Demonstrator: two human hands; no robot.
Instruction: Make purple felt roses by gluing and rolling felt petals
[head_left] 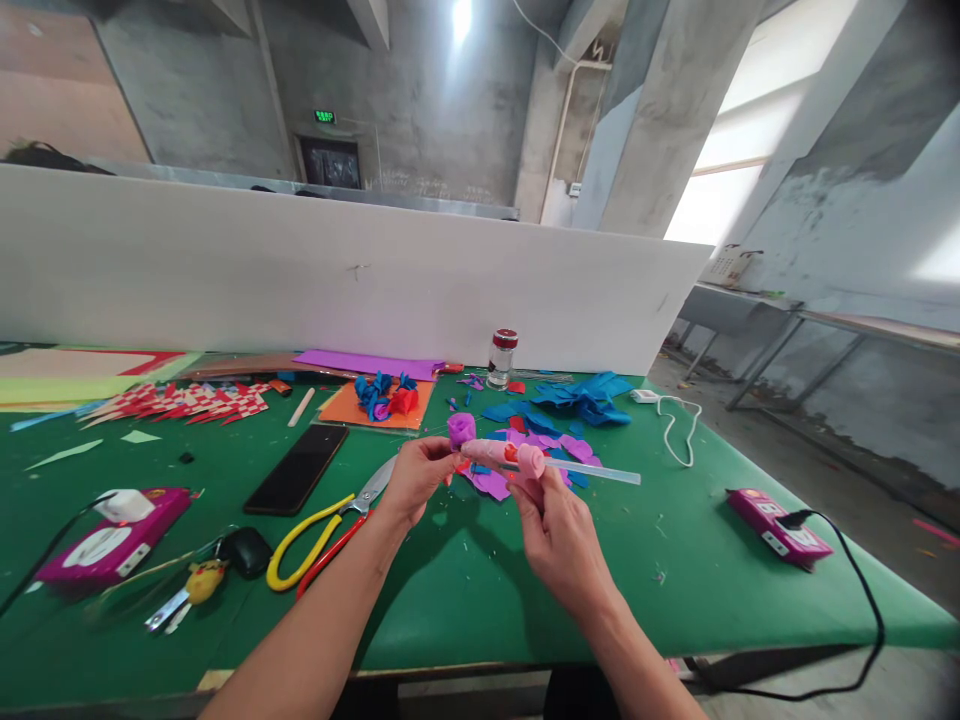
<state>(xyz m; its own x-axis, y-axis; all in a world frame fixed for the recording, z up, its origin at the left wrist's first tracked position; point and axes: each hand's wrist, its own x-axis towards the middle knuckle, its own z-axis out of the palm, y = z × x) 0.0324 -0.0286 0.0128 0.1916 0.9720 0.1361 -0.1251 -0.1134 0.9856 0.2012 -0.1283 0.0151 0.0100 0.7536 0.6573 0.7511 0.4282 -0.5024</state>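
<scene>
My left hand (418, 476) is closed in a pinch on a small purple paper flower (461, 429), a rolled curl of crepe paper held upright. My right hand (561, 532) is wrapped round a pink hot glue gun (487, 453), its nozzle pointing left and very near the flower's base. Whether the nozzle touches the paper I cannot tell. A clear glue stick (604, 472) juts from the gun's back toward the right. Beneath both hands lie loose purple paper petals (491, 484), with blue crepe paper (585, 398) behind them.
Scissors (337, 530) and a black phone (297, 470) lie left of my left forearm. Power strips (116, 540) sit at both sides, cords attached. A red-lidded glass jar (502, 360) stands before the white partition (337, 270). Blue and red paper flowers (384, 395) rest on an orange sheet.
</scene>
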